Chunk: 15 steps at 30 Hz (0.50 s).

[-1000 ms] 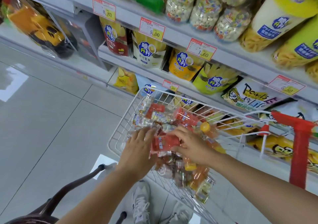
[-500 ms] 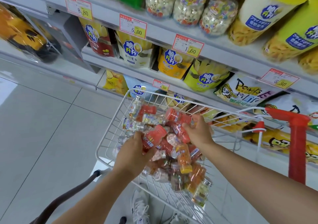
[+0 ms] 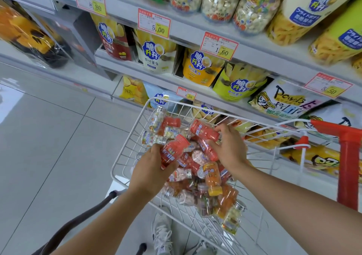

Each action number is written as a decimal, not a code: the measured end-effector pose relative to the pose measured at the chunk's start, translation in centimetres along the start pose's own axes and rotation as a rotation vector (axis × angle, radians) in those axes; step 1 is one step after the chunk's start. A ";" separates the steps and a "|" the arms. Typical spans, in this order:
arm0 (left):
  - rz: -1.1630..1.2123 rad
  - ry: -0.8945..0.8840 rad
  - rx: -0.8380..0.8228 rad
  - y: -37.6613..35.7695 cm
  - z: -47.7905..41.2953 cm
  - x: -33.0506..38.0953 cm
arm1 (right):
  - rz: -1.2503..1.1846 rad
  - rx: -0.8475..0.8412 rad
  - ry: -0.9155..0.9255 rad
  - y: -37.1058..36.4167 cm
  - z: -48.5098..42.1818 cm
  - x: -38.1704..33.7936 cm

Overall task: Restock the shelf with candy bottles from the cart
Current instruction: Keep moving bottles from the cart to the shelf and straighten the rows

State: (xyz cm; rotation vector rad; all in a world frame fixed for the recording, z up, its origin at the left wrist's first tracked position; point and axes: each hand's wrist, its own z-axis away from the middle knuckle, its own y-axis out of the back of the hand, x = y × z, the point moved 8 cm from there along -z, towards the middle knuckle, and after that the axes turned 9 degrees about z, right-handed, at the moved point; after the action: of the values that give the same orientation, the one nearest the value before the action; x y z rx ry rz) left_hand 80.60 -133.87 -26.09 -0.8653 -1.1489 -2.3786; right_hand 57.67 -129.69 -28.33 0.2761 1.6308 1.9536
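Observation:
A white wire cart basket (image 3: 129, 149) holds a heap of several small candy bottles, red, orange and clear with silver caps. My left hand (image 3: 150, 168) grips a red candy bottle (image 3: 173, 151) at the left of the heap. My right hand (image 3: 230, 147) reaches over the heap, its fingers curled round another red bottle (image 3: 203, 130) near the basket's far rim. An orange bottle (image 3: 212, 176) lies just below my right wrist.
Shelves (image 3: 195, 25) run along the back with price tags, snack bags and large jars. The cart's red post (image 3: 347, 168) stands at the right. A dark bag strap (image 3: 84, 215) hangs at lower left, my shoes (image 3: 162, 233) below on the grey tile floor.
My right hand has moved up from the middle of the heap to the far red bottle. My left hand has lifted its red bottle slightly. The view has shifted closer to the shelves.

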 end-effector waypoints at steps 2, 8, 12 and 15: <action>0.029 -0.015 0.010 0.7 0.3 1.0 | -0.116 -0.018 0.032 1.1 0.5 -0.3; 0.177 -0.147 0.058 4.3 1.7 7.8 | -0.386 0.062 0.177 10.0 2.6 -1.9; 0.300 -0.308 0.119 7.8 3.6 16.2 | -0.550 0.200 0.210 20.1 4.6 -1.9; 0.398 -0.424 0.137 9.9 5.6 23.3 | -0.635 0.319 0.228 28.2 6.5 -0.5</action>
State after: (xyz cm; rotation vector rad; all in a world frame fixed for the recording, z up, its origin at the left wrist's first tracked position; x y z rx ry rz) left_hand 70.71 -136.70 -2.24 -1.4421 -1.1376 -1.8239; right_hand 53.05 -127.10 0.10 -0.3269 1.8793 1.2806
